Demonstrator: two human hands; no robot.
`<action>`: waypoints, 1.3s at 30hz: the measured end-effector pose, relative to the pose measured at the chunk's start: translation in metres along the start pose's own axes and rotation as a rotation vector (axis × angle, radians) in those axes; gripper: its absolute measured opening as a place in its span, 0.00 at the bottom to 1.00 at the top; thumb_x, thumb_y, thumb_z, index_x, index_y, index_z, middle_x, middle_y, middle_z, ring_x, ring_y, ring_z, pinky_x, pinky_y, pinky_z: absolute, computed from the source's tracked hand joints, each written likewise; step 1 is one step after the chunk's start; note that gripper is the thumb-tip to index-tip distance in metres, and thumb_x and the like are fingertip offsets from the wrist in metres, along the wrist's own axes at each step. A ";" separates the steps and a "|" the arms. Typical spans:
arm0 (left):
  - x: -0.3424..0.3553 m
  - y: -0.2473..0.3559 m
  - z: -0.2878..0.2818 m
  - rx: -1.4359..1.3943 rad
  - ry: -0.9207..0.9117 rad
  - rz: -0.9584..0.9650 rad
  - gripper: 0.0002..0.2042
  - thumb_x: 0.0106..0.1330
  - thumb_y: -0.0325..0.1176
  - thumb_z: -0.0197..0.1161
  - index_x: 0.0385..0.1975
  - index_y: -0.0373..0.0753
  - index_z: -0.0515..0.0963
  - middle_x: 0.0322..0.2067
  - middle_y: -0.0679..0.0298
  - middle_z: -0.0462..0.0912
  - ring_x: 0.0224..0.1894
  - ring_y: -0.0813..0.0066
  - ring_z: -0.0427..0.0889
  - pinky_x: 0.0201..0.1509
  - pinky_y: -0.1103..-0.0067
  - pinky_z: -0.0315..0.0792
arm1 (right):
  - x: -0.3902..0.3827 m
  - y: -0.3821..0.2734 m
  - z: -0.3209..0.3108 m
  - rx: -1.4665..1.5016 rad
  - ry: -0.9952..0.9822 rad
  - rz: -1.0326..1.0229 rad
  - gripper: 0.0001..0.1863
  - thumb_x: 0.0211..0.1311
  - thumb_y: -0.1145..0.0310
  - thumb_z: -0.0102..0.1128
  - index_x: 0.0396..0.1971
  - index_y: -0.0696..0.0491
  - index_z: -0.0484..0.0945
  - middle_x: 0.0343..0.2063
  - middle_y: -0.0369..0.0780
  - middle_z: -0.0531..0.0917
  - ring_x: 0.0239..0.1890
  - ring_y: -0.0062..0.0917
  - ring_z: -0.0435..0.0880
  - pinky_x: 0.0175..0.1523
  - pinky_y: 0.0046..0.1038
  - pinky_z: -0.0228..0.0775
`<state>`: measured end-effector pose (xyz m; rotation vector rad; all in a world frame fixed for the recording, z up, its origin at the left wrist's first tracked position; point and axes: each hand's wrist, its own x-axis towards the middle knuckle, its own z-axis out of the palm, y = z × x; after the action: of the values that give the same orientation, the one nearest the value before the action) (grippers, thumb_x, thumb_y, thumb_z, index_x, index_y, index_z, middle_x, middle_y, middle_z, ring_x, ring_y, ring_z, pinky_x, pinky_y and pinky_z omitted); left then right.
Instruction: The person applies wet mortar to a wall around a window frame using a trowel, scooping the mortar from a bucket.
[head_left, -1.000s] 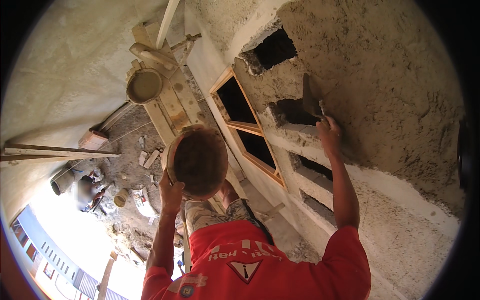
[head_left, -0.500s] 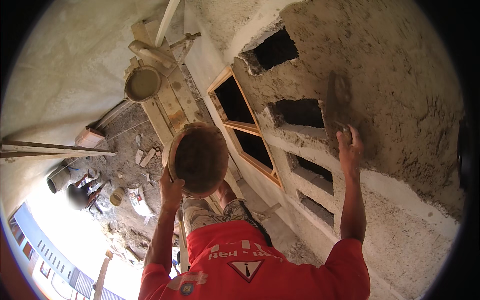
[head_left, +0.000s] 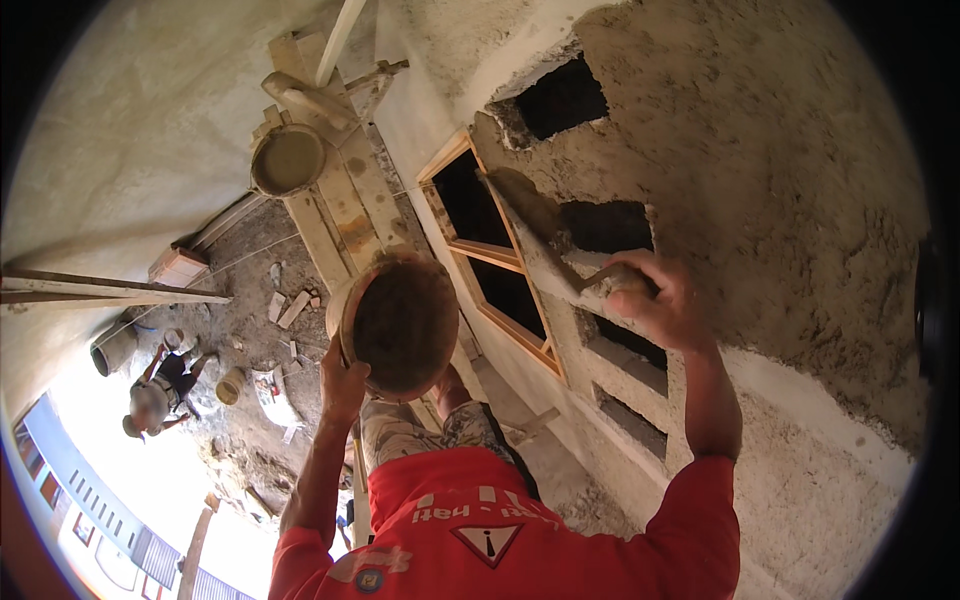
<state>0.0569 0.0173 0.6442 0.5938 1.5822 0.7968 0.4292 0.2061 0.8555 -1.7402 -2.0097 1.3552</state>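
My left hand (head_left: 345, 382) grips the rim of a round bucket (head_left: 338, 308), holding it tilted in front of my legs; its dark inside shows, but how much mortar it holds I cannot tell. My right hand (head_left: 662, 300) is closed around the handle of a trowel (head_left: 535, 212). The trowel's long blade points up and left, beside the window frame and the second dark opening in the wall. Rough wet-looking plaster (head_left: 770, 190) covers the upper part of the wall to the right.
Rectangular openings (head_left: 607, 227) pierce the wall. A wooden window frame (head_left: 487, 255) stands left of them. Scaffold planks (head_left: 352, 205) run below, bearing another mortar-filled basin (head_left: 318, 160). On the ground lower down, a person (head_left: 160, 392) bends near a bucket (head_left: 230, 386) and bricks (head_left: 294, 309).
My right hand has moved left and down with the trowel, whose blade has swung from the plastered wall toward the window frame. The bucket has barely moved. The person below has shifted.
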 end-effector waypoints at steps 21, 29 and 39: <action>-0.004 0.037 0.018 0.089 0.023 0.033 0.35 0.49 0.25 0.56 0.65 0.33 0.71 0.45 0.53 0.83 0.48 0.67 0.81 0.56 0.72 0.74 | -0.008 0.040 0.110 -0.594 -0.351 -0.112 0.20 0.65 0.64 0.60 0.53 0.57 0.75 0.37 0.55 0.82 0.37 0.43 0.87 0.42 0.42 0.80; 0.002 0.073 0.038 0.330 -0.029 0.112 0.35 0.54 0.29 0.60 0.68 0.38 0.68 0.54 0.42 0.79 0.58 0.45 0.78 0.63 0.61 0.70 | 0.040 -0.001 0.133 -1.208 -0.275 -0.266 0.16 0.61 0.70 0.61 0.48 0.58 0.76 0.36 0.47 0.84 0.37 0.35 0.87 0.39 0.34 0.80; -0.017 0.103 0.065 0.375 -0.067 0.235 0.36 0.54 0.26 0.59 0.69 0.41 0.67 0.53 0.44 0.78 0.57 0.44 0.78 0.62 0.61 0.71 | 0.014 0.064 0.157 -0.509 -0.419 -0.272 0.12 0.61 0.64 0.62 0.40 0.55 0.80 0.29 0.49 0.86 0.36 0.42 0.89 0.40 0.46 0.81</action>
<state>0.1171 0.0807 0.7309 1.0826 1.6297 0.6459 0.3708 0.1316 0.7144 -1.3298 -2.9058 1.2725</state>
